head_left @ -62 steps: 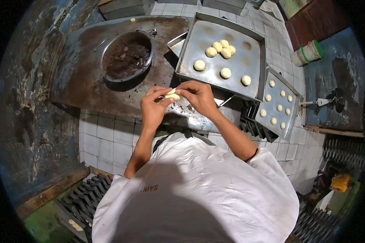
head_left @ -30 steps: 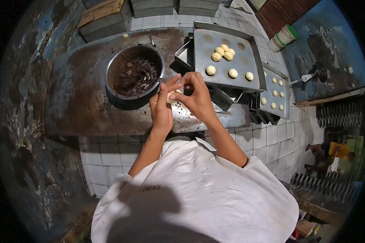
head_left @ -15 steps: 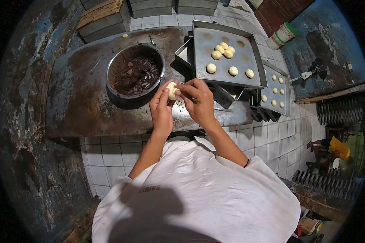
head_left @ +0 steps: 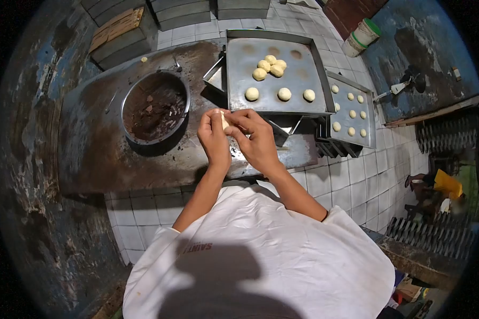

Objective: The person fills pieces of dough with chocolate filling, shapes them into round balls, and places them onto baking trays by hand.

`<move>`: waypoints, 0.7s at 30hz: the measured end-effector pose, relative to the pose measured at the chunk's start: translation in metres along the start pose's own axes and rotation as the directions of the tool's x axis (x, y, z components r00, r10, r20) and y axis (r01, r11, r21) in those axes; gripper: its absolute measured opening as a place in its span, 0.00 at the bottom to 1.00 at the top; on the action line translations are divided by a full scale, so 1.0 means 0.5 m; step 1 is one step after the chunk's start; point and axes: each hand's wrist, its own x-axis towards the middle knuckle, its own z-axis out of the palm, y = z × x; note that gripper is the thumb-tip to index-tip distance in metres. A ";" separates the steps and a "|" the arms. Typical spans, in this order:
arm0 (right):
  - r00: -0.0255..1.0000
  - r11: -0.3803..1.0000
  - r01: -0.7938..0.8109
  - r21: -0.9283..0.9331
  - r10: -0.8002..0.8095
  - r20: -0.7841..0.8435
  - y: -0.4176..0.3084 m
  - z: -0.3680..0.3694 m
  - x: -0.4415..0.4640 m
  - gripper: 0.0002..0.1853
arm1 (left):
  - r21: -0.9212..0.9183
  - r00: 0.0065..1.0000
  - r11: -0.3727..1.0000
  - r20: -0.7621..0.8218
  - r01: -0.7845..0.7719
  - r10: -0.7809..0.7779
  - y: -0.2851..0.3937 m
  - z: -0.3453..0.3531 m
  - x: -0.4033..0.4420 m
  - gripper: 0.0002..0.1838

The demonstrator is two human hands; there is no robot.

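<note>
Dough (head_left: pixel 224 122) pinched between left hand (head_left: pixel 215 141) and right hand (head_left: pixel 257 140), above the near part of the table (head_left: pixel 90 151).

Left hand: partly curled, fingers close together, clamped on the left side of the dough. Right hand: fingers bent, thumb and fingertips closed on the right side; dough largely hidden by both. To the left, on the table, a bowl (head_left: pixel 187 103) with a brown mass (head_left: pixel 155 109); far and right, a tray (head_left: pixel 240 69) with balls (head_left: pixel 284 94), five bunched, three in a near row; farther right, a second tray (head_left: pixel 344 120) with more balls (head_left: pixel 352 114).
</note>
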 end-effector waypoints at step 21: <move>0.789 0.941 -0.251 -0.228 0.335 0.515 0.385 -0.521 0.225 0.21 | 0.448 0.948 0.889 0.312 -0.096 -0.055 -0.152 0.207 -0.069 0.33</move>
